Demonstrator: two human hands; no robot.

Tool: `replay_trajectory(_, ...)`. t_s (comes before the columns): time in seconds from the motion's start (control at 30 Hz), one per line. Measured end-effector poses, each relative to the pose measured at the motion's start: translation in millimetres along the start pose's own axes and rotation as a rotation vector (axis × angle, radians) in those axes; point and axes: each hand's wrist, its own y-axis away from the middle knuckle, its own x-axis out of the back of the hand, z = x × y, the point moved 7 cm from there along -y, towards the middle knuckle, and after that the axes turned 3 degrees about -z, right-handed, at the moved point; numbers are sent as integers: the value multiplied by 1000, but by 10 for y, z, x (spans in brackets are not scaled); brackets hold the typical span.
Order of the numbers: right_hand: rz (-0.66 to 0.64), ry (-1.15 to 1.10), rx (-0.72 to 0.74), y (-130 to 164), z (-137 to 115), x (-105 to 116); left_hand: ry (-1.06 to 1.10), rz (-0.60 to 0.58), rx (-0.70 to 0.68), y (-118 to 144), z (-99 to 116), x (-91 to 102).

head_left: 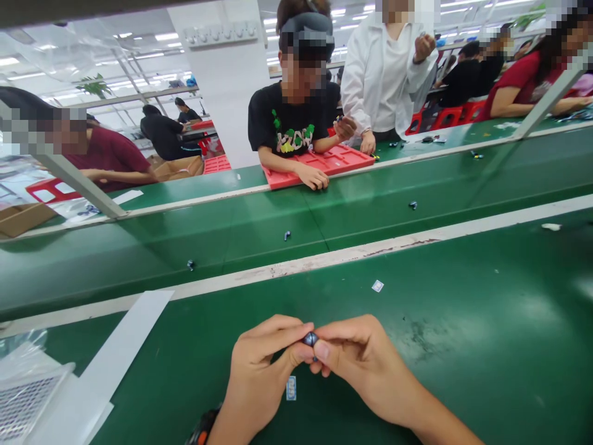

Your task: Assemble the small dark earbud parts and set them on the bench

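Observation:
Between my two hands, low in the middle of the head view, is a small, glossy dark blue earbud [310, 339]. My left hand [259, 364] pinches it from the left with thumb and forefinger. From the right, the thumb and fingers of my right hand [361, 358] are closed on the same earbud and cover part of it. The two hands meet fingertip to fingertip just above the green tabletop [445, 371]. Below the fingers lies a small blue-and-white label [291, 388]. A similar small label [377, 285] rests farther up the table.
Beyond a pale rail [296, 264] runs a green conveyor belt [241, 247] with several earbuds spaced along it, one [287, 235] near the middle. White paper strips [125, 340] and a white mesh basket [32, 395] occupy the left. A co-worker [294, 123] sits opposite at a red tray [343, 159].

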Motion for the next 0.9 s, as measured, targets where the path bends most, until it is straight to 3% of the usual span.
replay_trajectory(0.3,-104,120,-16,8,15,11,-192,-179,-172,23,132,-85)
replay_trajectory(0.57,-78,106,-97,31,149,12,-239,-129,-157,79,121,-91)
replay_trajectory(0.73,-152,58,-151,8,174,-18,-307,-121,-193,136,143,-151)
replay_trajectory(0.9,-116,25,-65,-39,50,-18,-299,-32,-134,117,151,-111)
